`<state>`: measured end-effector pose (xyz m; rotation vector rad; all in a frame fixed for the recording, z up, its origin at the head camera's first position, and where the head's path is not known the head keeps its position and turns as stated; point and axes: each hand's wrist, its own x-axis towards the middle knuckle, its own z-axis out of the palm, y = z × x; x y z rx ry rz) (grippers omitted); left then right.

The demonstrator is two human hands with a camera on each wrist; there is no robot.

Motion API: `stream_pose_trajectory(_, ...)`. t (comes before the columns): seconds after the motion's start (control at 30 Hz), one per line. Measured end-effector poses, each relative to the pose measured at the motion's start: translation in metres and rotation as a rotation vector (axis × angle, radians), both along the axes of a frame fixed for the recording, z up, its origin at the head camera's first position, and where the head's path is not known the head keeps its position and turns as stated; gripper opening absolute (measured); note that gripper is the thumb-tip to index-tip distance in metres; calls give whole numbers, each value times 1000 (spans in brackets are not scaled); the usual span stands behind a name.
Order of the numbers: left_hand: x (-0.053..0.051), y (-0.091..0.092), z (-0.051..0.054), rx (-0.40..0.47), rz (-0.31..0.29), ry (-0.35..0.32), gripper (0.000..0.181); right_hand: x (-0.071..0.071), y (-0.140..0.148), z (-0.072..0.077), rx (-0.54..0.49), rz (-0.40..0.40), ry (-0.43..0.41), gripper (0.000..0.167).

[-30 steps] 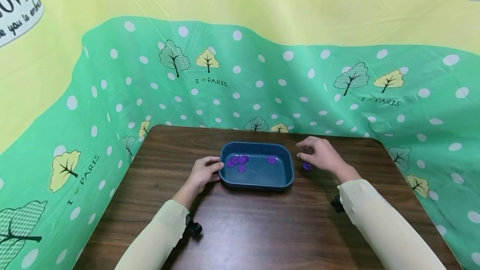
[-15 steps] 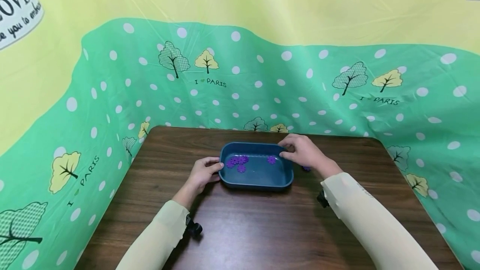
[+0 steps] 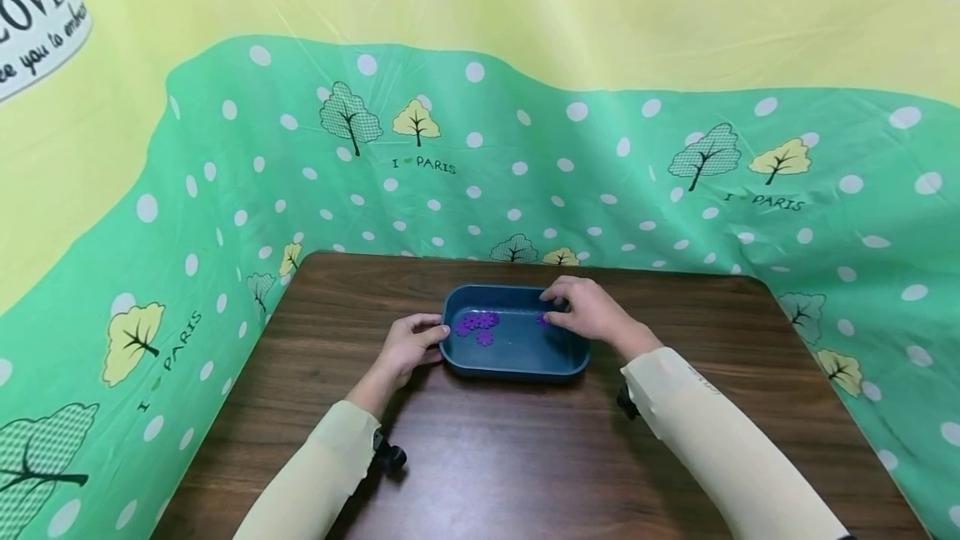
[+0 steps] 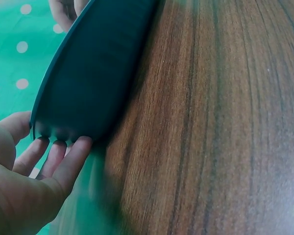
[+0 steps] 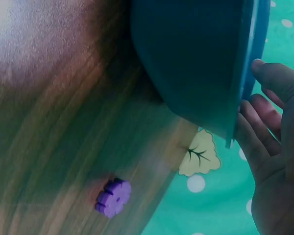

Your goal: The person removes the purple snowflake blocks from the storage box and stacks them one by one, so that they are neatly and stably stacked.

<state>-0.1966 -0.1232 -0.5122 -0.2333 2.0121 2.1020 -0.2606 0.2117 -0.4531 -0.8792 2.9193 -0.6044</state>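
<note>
A dark blue rectangular plastic tub [image 3: 513, 358] sits on the table. My left hand [image 3: 407, 346] grips its left end, thumb at the rim and fingers against the outer wall in the left wrist view. Several purple flower-shaped pieces [image 3: 477, 322] lie inside at the left. My right hand [image 3: 588, 311] reaches over the tub's right end, thumb and fingers apart, beside a single purple flower piece [image 3: 542, 319] that it partly covers. Another purple flower piece [image 5: 112, 197] lies on the table right of the tub; the right hand and arm hide it in the head view.
The brown wood-grain table [image 3: 495, 457] extends around the tub on all sides. A green and yellow printed cloth [image 3: 450, 207] hangs behind and beside it. A small black device [image 3: 390, 457] is strapped at each wrist.
My right hand has moved left, from above the loose piece on the table to over the tub's right end. The left hand keeps its hold on the tub, which has not moved.
</note>
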Motion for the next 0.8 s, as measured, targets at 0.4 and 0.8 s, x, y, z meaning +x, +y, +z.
stream_pose_trajectory(0.4, -2, 2, 0, 22, 12, -14, 42, -5, -16, -18, 69, 31, -17, 30)
stream_pose_trajectory(0.8, -3, 0, -1, 8, 10, -23, 41, -5, -29, -23, 179, 22, -71, 35)
